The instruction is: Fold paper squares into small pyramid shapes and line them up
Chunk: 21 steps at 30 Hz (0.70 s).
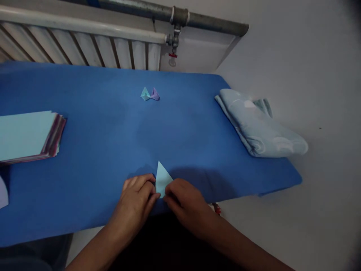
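Observation:
A small folded piece of light blue paper point(163, 178) lies at the front edge of the blue table, its pointed tip facing away from me. My left hand point(138, 194) is closed on its left side, thumb and fingers at the lower left edge. On the right side, my right hand point(182, 195) pinches the lower right corner, and its fingers hide part of the paper. Farther back sit two small folded paper shapes, one teal point(145, 94) and one purple point(155, 94), side by side.
A stack of coloured paper point(26, 135) lies at the left of the blue table point(98, 143). A folded light blue cloth point(256, 126) rests at the right edge. Behind are a white radiator point(90, 47) and a pipe with a red valve point(173, 55).

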### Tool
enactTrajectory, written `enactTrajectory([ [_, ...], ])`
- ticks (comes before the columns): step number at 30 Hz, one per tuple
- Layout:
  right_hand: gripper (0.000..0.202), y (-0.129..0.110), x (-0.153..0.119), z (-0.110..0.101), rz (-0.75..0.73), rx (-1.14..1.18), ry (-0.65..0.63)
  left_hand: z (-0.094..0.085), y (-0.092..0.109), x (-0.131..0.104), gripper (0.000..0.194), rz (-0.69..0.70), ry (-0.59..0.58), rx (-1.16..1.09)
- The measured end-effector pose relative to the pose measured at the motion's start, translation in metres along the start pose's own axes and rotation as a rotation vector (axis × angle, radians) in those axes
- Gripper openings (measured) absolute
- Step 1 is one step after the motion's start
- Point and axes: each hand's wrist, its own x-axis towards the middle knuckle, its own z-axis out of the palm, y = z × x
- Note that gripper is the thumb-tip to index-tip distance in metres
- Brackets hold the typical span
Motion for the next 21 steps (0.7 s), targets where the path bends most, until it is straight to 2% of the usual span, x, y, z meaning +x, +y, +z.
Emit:
enactTrajectory([
  [8, 0.015, 0.001, -0.005, -0.003, 0.059, 0.027, 0.062, -0.005, -0.004, 0.001, 0.011, 0.003, -0.009, -0.003],
  [16, 0.015, 0.016, -0.024, -0.018, 0.147, -0.047, 0.097, -0.004, -0.003, -0.002, 0.012, 0.056, 0.014, 0.062],
  [19, 0.015, 0.018, -0.033, -0.019, 0.117, -0.076, 0.168, 0.002, -0.001, -0.006, 0.025, 0.111, 0.088, 0.186],
  [21, 0.017, 0.017, -0.037, -0.018, 0.055, -0.107, 0.224, 0.008, 0.003, -0.008, 0.038, 0.194, 0.141, 0.266],
])
